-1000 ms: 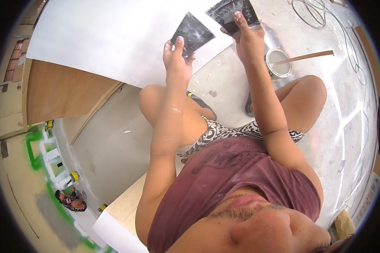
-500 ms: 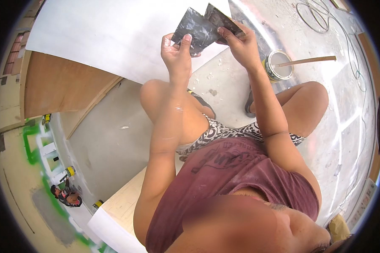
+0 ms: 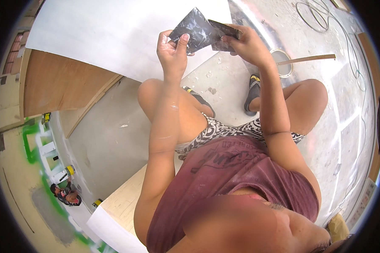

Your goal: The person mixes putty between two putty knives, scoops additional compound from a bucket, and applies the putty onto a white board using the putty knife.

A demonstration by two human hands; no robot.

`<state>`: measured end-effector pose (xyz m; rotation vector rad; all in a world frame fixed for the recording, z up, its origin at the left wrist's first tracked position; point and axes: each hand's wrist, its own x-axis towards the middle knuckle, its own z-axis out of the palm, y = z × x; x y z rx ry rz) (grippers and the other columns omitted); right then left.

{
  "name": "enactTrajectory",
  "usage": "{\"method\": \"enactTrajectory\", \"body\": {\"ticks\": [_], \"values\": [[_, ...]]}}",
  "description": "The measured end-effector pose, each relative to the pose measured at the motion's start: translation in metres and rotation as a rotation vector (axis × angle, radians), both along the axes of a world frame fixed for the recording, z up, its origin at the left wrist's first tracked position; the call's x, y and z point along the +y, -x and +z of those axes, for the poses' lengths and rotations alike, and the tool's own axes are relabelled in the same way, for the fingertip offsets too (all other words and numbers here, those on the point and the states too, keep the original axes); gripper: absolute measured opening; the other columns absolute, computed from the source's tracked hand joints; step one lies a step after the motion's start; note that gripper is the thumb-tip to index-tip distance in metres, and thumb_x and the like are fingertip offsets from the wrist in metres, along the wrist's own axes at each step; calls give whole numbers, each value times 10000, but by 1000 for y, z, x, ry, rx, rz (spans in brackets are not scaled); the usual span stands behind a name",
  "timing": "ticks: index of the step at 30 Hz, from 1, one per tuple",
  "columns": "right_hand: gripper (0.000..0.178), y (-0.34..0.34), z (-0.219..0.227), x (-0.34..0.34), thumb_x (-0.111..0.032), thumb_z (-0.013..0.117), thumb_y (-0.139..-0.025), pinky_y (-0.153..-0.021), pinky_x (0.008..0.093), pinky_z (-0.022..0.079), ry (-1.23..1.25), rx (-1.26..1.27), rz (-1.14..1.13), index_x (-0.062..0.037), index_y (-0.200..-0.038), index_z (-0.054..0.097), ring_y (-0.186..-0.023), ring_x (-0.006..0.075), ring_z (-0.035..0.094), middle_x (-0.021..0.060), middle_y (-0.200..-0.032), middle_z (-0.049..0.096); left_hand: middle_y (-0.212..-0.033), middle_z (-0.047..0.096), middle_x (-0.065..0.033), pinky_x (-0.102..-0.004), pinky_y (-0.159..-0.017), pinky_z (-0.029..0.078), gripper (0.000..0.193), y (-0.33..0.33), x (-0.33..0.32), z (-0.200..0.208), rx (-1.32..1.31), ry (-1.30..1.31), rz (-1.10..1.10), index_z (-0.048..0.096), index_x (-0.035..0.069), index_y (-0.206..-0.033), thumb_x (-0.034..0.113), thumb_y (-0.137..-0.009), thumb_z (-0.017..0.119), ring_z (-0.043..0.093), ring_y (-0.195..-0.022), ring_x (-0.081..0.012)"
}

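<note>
My left hand (image 3: 173,52) grips a flat black putty spreader (image 3: 194,26), thumb on its face and fingers behind. White smears streak that spreader. In my right hand (image 3: 253,47) is a second flat black spreader (image 3: 220,32), pinched by its right end. The two blades meet or overlap near the middle; whether they touch I cannot tell. Both are held up over the corner of a large white panel (image 3: 114,36). White residue marks the left fingers and thumb.
Beyond my right forearm stands an open round bucket (image 3: 286,71), partly hidden, with a wooden stick (image 3: 312,58) across it. A cable (image 3: 312,23) loops on the floor at far right. Left are a plywood panel (image 3: 63,86) and, farther off, another person (image 3: 66,194). White crumbs dot the floor.
The right hand has moved slightly right and turned its spreader from steeply slanted to nearly level and lower. The left hand has shifted slightly left. My right forearm now covers more of the bucket.
</note>
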<state>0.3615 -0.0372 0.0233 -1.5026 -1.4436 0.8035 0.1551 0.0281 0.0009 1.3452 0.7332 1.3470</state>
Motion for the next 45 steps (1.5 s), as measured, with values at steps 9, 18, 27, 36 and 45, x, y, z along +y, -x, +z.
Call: {"method": "enactTrajectory", "body": {"ticks": [9,18,27,36,45], "values": [[392,11,8,-7,-102,621,-906,-578,238,517,-6,56,-41,-55,-1295,593,-658,74,593,37,-858,691,-856,667,-131,-268,-462,567,287,-4,2,3,-53,113,32,488,10,-1073,100,-886,686,655,-630,-142],[496,-8,-7,5,-181,728,-850,-484,223,494,4,323,-134,42,-1254,548,-667,108,635,65,-862,682,-919,656,-127,-286,-500,562,337,-1,6,13,-211,178,17,475,7,-1123,148,-899,684,659,-665,-164],[338,0,-44,23,-294,685,-903,-486,192,477,-68,1302,340,-88,-1154,593,-668,67,560,24,-935,634,-987,641,-96,-318,-613,577,324,-22,-11,1,-309,522,-230,471,54,-1178,123,-913,645,658,-803,-181],[766,24,-23,19,-661,356,-947,-918,526,514,-97,1348,296,-57,-1416,397,-1152,342,584,189,-1331,524,-958,640,-144,-373,-603,597,317,-18,-2,-11,-314,500,-45,469,30,-1140,77,-890,658,679,-766,-221],[428,26,-4,6,-342,526,-997,-664,336,601,-50,510,29,24,-1219,513,-791,235,708,158,-1056,664,-939,648,-154,-363,-554,596,349,-14,-5,1,-315,359,-24,460,13,-1142,77,-879,680,681,-712,-223]]}}
